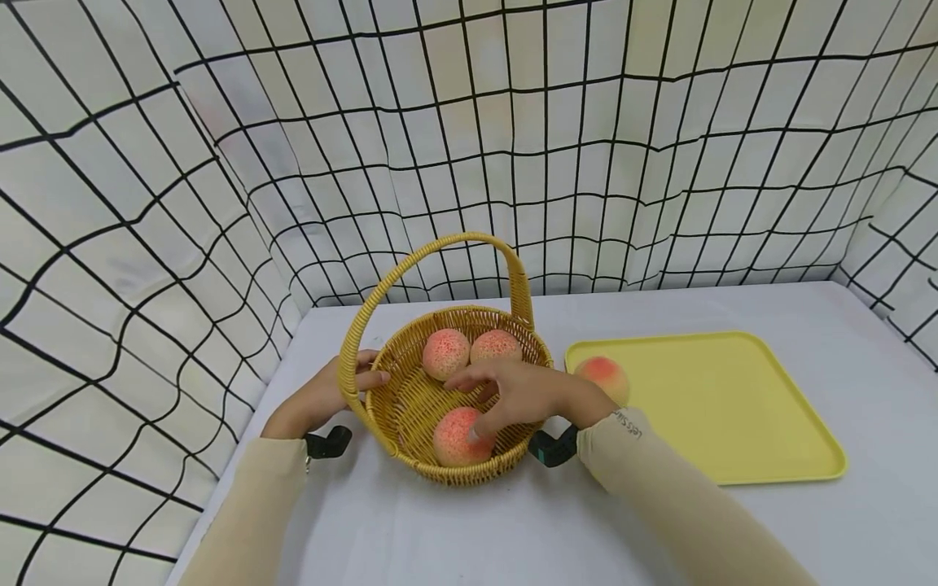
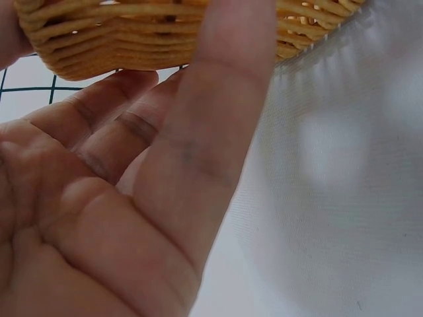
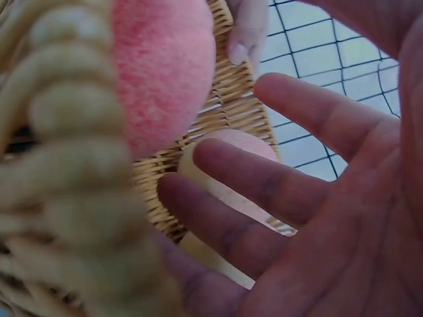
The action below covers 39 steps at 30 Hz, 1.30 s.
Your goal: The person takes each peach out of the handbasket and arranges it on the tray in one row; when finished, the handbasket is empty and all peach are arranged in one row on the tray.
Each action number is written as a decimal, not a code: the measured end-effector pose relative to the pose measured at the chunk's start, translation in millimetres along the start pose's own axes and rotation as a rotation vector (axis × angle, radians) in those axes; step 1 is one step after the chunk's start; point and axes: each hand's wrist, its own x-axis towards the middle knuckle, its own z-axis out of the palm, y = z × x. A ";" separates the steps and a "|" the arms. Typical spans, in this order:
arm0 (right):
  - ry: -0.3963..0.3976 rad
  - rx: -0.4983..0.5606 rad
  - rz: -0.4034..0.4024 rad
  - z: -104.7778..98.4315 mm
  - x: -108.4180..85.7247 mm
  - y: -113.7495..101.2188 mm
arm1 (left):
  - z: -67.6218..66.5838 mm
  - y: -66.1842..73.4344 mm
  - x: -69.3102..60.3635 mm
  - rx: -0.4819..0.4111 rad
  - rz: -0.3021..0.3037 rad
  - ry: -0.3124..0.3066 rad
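Note:
A yellow wicker basket point(image 1: 410, 407) with a tall arched handle holds three pink peaches: a front peach point(image 1: 456, 439), a back left peach point(image 1: 445, 355) and a back right peach point(image 1: 496, 347). My left hand point(image 1: 326, 395) grips the basket's left rim, its thumb and fingers on either side of the wall. Over the basket's right side reaches my right hand point(image 1: 523, 395), fingers spread apart and thumb at the front peach. In the right wrist view the palm and fingers point(image 3: 264, 185) are loosely extended, and nothing is held between them.
To the right lies a yellow tray point(image 1: 718, 407), with another peach point(image 1: 602, 376) at its left end, partly behind my right wrist. White cloth walls with black netting point(image 1: 469, 163) enclose the back and sides of the white table point(image 1: 410, 537).

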 end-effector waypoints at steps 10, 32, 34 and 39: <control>-0.115 -0.010 0.042 5.4 10.9 -2.3 | -1.8 -0.2 1.3 0.012 0.011 -0.008; -0.094 -0.105 0.048 16.4 14.2 -4.0 | -0.4 -3.1 0.6 -0.004 0.009 0.002; -0.075 -0.118 0.038 14.9 12.5 -4.3 | 0.0 -3.1 0.5 -0.003 0.006 0.005; -0.031 -0.128 0.026 8.3 6.2 -6.7 | 0.2 -3.0 0.4 -0.005 0.005 0.009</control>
